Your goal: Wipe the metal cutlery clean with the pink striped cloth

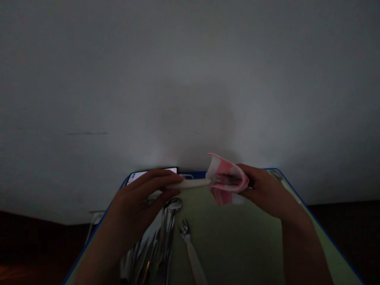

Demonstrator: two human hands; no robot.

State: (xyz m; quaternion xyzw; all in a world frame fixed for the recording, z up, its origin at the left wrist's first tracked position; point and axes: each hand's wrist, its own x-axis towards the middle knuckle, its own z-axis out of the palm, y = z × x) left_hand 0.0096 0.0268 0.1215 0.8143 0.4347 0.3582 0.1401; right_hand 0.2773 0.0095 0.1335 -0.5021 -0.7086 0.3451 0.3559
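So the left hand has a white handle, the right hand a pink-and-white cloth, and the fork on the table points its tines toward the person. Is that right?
Not quite: the head view shows the fork with its tines pointing away from the person. The left hand does have the white handle, and the right hand the cloth.

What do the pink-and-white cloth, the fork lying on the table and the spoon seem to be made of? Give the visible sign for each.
Cloth: matt fabric, perhaps cotton; it bends in thin folds.
Fork: metal tines with a dull shine; smooth pale handle, possibly plastic, though dim light leaves that open.
Spoon: polished metal, likely steel; its bowl catches light.
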